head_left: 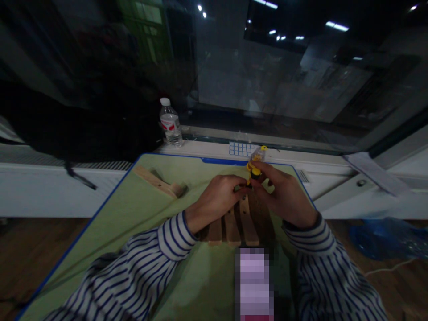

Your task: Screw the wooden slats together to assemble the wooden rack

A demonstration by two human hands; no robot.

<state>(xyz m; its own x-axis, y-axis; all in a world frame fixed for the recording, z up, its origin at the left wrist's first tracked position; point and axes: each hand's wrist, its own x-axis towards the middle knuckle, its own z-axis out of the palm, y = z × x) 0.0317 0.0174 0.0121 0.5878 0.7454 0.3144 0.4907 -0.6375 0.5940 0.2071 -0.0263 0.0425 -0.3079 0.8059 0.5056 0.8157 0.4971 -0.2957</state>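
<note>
Green board point(117, 207) beneath a dark window point(227, 67), two hands working close together over wooden slats point(234, 229).

Small, stubby and slightly blurred, the yellow-and-black tool point(256, 174) sits above the far ends of the slats, its rounded top bright yellow, its body dark; the right hand point(287, 191) holds it between thumb and fingers. The left hand point(217, 196) draws its thumb and forefinger narrowly together just beside it; I cannot tell whether they grip anything. Pale tan slats lie side by side below, their near ends squared. Just beyond the tool is a clear bag point(259, 154) with yellow bits; farther left, a separate wooden piece point(155, 180) and a capped water bottle point(170, 125).
</note>
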